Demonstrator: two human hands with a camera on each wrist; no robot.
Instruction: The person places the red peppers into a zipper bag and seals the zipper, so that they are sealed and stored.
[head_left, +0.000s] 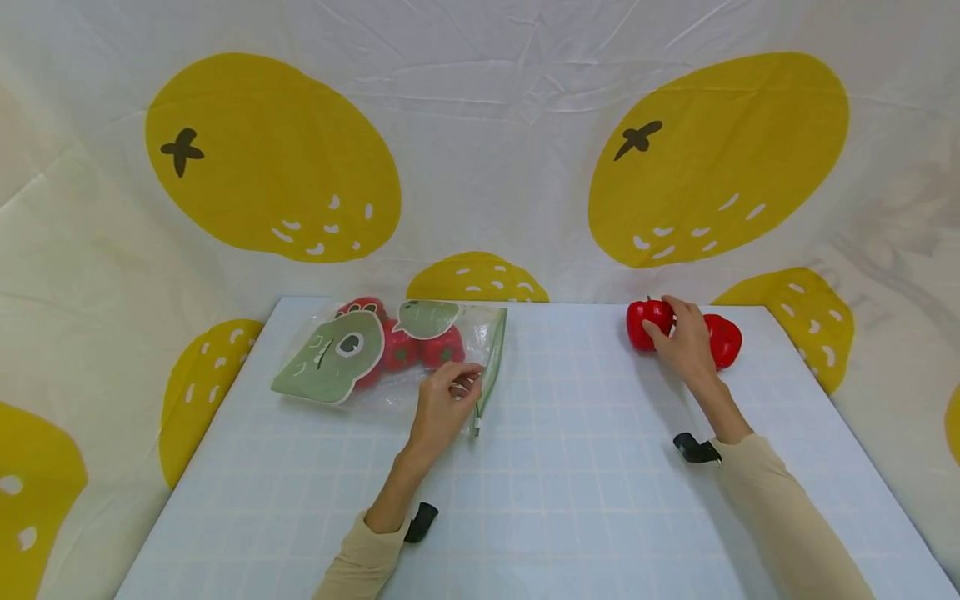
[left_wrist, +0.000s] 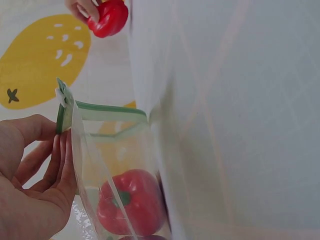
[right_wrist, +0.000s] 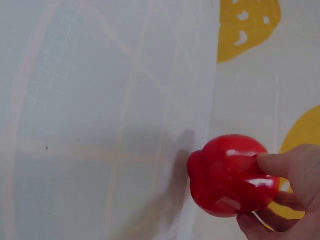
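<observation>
A clear zip bag [head_left: 491, 367] with a green cartoon print lies at the left of the table, its mouth edged in green and facing right. Inside it are several red bell peppers [left_wrist: 132, 202]. My left hand [head_left: 442, 408] pinches the green edge at the bag's mouth, which stands parted in the left wrist view. At the far right, my right hand [head_left: 688, 342] grips a red bell pepper [right_wrist: 230, 175] between thumb and fingers. Just right of that hand sits another red bell pepper [head_left: 724, 342], partly hidden by it.
A white table [head_left: 570, 467] with a faint grid carries everything. Behind it hangs a pale cloth [head_left: 495, 167] printed with big yellow fruit, meeting the table's back edge. Each wrist wears a small black camera [head_left: 696, 448].
</observation>
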